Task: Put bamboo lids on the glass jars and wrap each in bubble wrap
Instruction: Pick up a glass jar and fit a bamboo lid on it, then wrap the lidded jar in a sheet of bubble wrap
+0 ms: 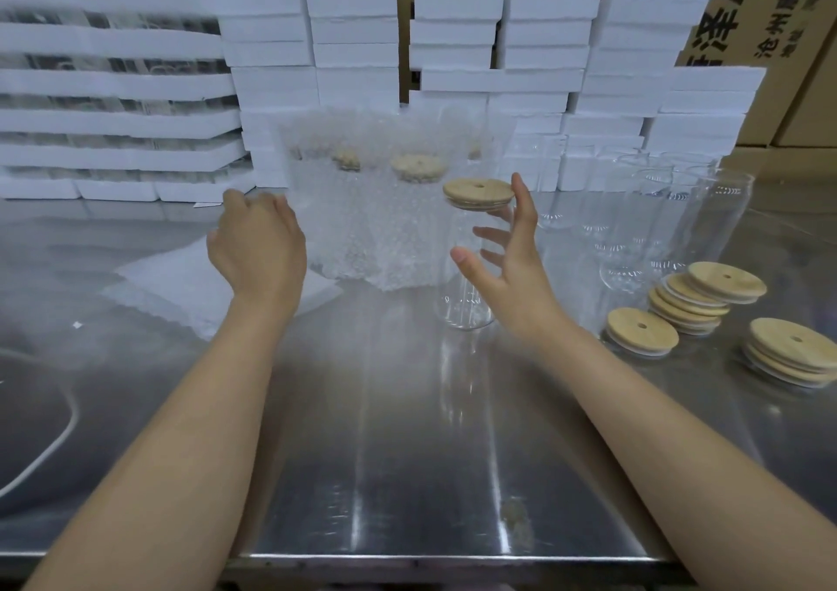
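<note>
Standing upright on the table (407, 454) a little right of centre, the lidded glass jar (466, 300) is thin, clear and tall for its base, so I judge it light, slick and easy to tip or chip. The bamboo lid (478, 194) sits flat on its mouth; whether it is pressed fully home I cannot see. The safest hold looks to be round the middle of the wall, not by the lid.

The right hand (507, 268) is open just beside the jar, fingers spread and thumb towards the near side of the glass. Whether it touches the glass I cannot tell.

To the left, the left hand (258, 246) has its fingers curled at the edge of a bubble wrap sheet (376, 228), which stands raised off the table, so I take it as gripped. The fingertips are hidden behind the hand. The sheet is limp, feather-light and blurred.

Through it show two more bamboo lids, probably on jars behind, but that is unclear. A flat pile of wrap (181, 287) lies at near left.

At right stand the empty jars (634, 228), hard to count because the glass overlaps, with loose lid stacks (706, 293) nearer. White foam boxes (353, 24) and cartons (770, 24) fill the far side.
</note>
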`<control>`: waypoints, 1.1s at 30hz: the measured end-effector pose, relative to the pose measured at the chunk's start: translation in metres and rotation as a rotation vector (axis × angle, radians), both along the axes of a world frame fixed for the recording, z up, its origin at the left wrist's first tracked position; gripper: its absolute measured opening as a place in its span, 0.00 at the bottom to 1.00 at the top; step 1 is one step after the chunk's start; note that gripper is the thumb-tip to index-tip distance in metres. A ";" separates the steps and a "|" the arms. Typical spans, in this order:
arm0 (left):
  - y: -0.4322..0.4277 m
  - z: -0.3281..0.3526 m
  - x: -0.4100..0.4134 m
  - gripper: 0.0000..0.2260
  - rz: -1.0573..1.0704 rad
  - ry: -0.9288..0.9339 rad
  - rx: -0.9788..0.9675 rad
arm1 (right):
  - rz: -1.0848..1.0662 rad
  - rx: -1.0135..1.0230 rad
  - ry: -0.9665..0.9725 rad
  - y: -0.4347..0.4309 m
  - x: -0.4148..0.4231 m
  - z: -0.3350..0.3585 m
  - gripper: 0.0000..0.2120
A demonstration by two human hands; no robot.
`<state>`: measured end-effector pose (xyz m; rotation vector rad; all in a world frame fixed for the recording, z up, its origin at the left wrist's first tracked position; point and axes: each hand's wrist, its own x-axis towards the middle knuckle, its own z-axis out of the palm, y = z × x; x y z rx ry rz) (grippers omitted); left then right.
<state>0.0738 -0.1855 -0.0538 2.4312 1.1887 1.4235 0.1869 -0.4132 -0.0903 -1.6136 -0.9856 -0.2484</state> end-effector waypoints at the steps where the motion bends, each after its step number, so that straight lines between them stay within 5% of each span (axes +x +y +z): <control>1: -0.003 0.005 -0.002 0.18 -0.022 -0.087 0.019 | 0.001 0.001 0.000 0.000 0.000 0.000 0.43; 4: -0.014 0.016 -0.007 0.18 -0.218 -0.362 0.042 | -0.012 0.001 -0.019 -0.001 0.001 -0.001 0.44; 7: -0.038 0.021 -0.005 0.17 -0.553 -0.441 0.180 | -0.080 0.018 -0.072 -0.001 0.000 0.000 0.45; 11: -0.075 0.010 0.007 0.21 -0.882 -0.163 0.150 | -0.244 0.067 -0.134 -0.008 0.002 0.001 0.43; 15: -0.082 -0.011 0.016 0.23 -0.941 0.365 -0.086 | -0.349 0.159 -0.088 -0.017 0.005 0.003 0.41; 18: -0.079 -0.018 0.015 0.18 -0.988 0.586 -0.219 | -0.384 0.189 -0.050 -0.018 0.006 0.005 0.40; 28: -0.087 -0.010 0.014 0.15 -1.198 0.348 -0.474 | -0.417 0.201 -0.117 -0.016 0.005 0.004 0.41; 33: -0.088 -0.013 0.012 0.19 -1.094 0.528 -0.449 | -0.457 0.347 -0.070 -0.019 0.006 0.008 0.41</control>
